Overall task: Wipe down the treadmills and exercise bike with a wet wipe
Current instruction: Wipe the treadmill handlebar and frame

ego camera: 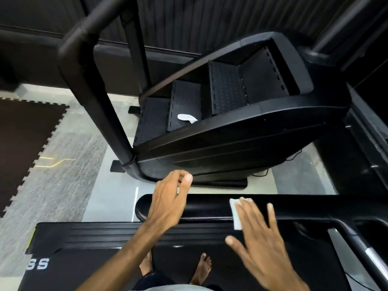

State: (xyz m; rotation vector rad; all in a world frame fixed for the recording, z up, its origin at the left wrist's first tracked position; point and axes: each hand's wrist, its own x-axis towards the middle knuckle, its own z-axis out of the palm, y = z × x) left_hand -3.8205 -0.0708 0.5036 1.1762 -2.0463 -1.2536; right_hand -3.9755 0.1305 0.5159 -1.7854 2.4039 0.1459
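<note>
R hand (259,244), fingers spread flat, presses 1 white wet wipe (236,214) on black treadmill handrail (210,205); L hand (168,201) loose, empty. 2nd crumpled white wipe (187,118) on stair-climber step (184,101).

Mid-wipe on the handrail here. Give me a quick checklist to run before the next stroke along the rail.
1. Wet wipe under right hand, flat on handrail: ok.
2. Right hand fingers straight, pressing not pinching: ok.
3. Left hand over the rail, off the wipe: ok.
4. Rail path leftward blocked by left hand: not ok.
5. Wipe wetness: cannot tell.
6. Stray white wipe lying on stair machine step: not ok.
</note>
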